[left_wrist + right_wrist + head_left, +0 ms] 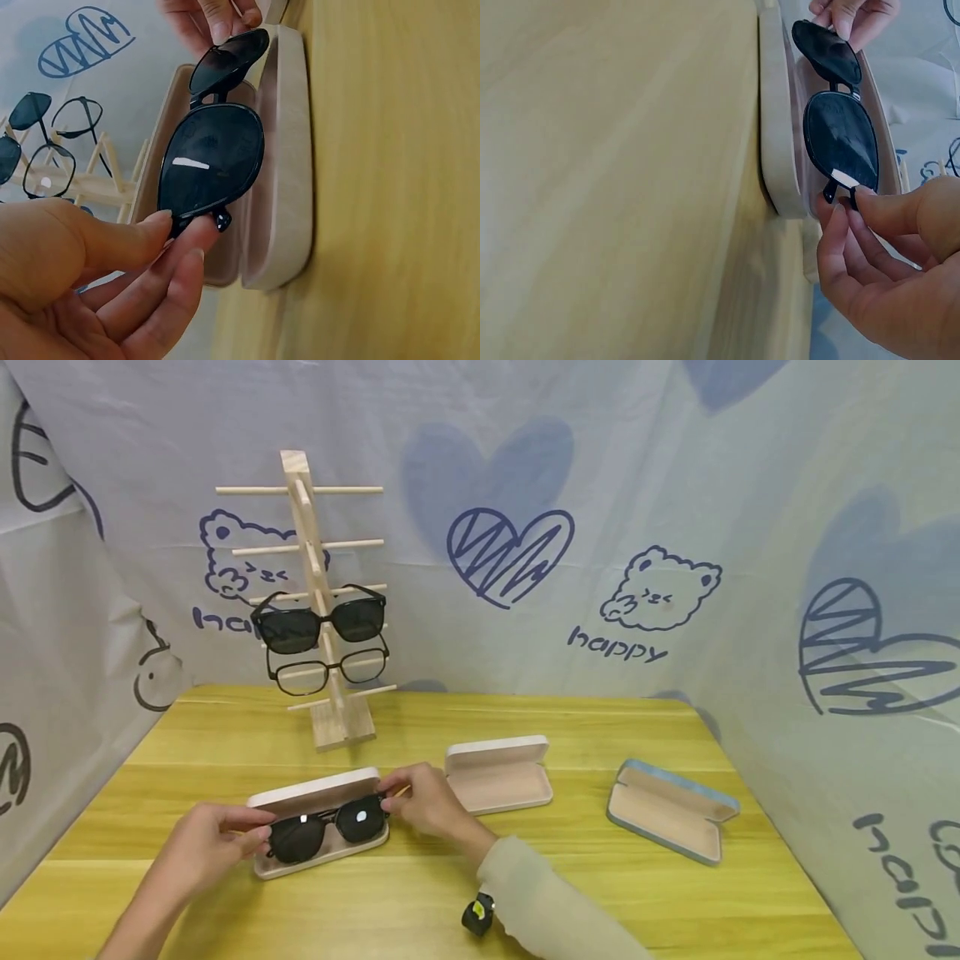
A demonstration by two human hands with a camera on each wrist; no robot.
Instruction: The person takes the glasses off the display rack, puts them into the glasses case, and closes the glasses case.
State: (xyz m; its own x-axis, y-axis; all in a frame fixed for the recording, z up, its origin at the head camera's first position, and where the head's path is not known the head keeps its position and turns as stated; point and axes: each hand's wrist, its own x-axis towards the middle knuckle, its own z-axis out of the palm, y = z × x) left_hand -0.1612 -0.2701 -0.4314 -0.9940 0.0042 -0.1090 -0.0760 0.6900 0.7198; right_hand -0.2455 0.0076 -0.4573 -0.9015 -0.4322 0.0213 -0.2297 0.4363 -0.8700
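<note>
Head view: black sunglasses (341, 821) are between left hand (212, 845) and right hand (424, 798), each pinching one end, at an open case (315, 787). Left wrist view: the near lens (223, 139) shows white glare. Right wrist view: both lenses (840, 133) look dark, rounded

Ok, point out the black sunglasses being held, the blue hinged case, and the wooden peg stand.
Held black sunglasses (214, 150): left wrist view, nearer lens.
Blue hinged case (665, 820): head view, inner lining.
Wooden peg stand (314, 567): head view, upright post.
</note>
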